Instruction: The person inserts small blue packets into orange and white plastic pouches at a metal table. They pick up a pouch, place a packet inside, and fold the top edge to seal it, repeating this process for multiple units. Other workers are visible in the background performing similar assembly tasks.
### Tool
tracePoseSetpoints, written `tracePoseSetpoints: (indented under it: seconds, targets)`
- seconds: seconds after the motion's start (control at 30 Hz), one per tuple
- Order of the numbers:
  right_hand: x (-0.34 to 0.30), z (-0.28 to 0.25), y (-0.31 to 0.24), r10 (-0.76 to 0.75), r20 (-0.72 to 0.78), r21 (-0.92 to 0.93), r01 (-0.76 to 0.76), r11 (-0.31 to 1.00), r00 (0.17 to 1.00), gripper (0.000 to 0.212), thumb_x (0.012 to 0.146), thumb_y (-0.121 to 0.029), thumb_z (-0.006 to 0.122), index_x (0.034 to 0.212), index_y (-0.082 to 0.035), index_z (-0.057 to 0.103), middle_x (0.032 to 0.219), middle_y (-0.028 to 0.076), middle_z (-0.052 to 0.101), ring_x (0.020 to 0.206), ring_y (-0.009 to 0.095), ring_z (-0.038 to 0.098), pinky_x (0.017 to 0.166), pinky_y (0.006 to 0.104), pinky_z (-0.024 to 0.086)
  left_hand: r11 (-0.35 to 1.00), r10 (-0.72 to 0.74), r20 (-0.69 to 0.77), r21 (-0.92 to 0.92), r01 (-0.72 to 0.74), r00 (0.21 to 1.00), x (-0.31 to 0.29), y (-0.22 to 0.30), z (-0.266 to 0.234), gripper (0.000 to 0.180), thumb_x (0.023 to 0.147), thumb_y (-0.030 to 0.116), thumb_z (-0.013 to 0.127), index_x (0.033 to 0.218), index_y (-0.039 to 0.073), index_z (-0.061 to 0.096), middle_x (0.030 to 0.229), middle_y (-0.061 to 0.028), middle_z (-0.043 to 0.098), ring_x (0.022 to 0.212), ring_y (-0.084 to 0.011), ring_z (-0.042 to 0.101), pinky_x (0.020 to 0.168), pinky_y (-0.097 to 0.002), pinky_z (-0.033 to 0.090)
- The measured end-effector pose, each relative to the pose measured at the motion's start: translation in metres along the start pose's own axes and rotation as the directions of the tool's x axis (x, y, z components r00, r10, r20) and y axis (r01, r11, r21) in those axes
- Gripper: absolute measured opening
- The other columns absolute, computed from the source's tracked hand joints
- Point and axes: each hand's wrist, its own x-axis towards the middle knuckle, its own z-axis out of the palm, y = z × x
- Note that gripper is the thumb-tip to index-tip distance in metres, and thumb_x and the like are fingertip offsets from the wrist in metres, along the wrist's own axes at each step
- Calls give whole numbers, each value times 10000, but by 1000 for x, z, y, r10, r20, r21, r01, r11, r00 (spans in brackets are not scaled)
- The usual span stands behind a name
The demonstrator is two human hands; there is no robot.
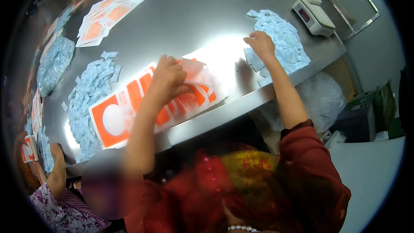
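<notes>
A flat white-and-orange plastic pouch [105, 123] lies at a slant along the near edge of the metal table. My left hand [169, 80] is closed on its upper edge, near the right end, where the clear film lifts and gapes. Off to the right, my right hand [262, 44] hovers at the left side of a heap of small light-blue packets [282, 39]. Its fingers are bent together; whether a packet is between them is hidden. Below that hand, a few blue packets [254, 60] lie at the heap's edge.
Another heap of blue packets [92, 86] lies left of the pouch, near a clear bag of packets [56, 62]. More orange-and-white pouches [108, 13] are spread at the far left. A white scale [314, 15] stands far right. A co-worker's hand [56, 151] is at lower left.
</notes>
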Motion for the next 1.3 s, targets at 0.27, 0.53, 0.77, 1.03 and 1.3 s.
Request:
tracePoseSetpoints:
  seconds: [0.27,0.53,0.77,1.03,1.3]
  targets:
    - [8,19,41,-82,50,-270,92,958,995,216,752,-262,633,848,-75,684,884,127,680,887,295,644,727,401,493,999,-1,12,35,1,1000,-4,-7,-1,337,507,219,812,566,54,525,656,-55,493,795,-259,433,706,-367,374]
    - [-3,-2,30,-33,46,428,11,904,998,156,846,-174,587,853,-26,637,713,86,645,570,181,613,503,277,449,998,-21,48,54,19,999,1,-6,2,395,462,243,832,569,57,501,640,-41,462,776,-241,416,694,-355,375]
    - [-65,-37,-116,-330,157,789,83,608,931,254,828,-238,623,903,5,625,711,96,650,603,160,633,556,265,476,999,-39,54,37,37,998,-3,-5,-2,346,513,234,811,566,76,508,667,-42,498,790,-240,432,721,-351,359]
    - [-70,-13,-116,-355,271,564,151,812,895,321,836,-227,666,1033,21,613,749,48,636,644,93,570,559,233,466,998,-6,-13,68,7,1000,-3,-5,0,360,456,231,805,594,62,518,652,-33,465,748,-244,423,710,-353,381]
    - [-82,10,-131,-506,573,660,3,752,645,359,846,-74,430,1182,19,517,985,136,622,885,197,573,817,332,460,996,-24,-103,85,33,994,6,0,-3,552,479,227,819,978,113,612,879,-60,590,985,-275,497,880,-433,375]
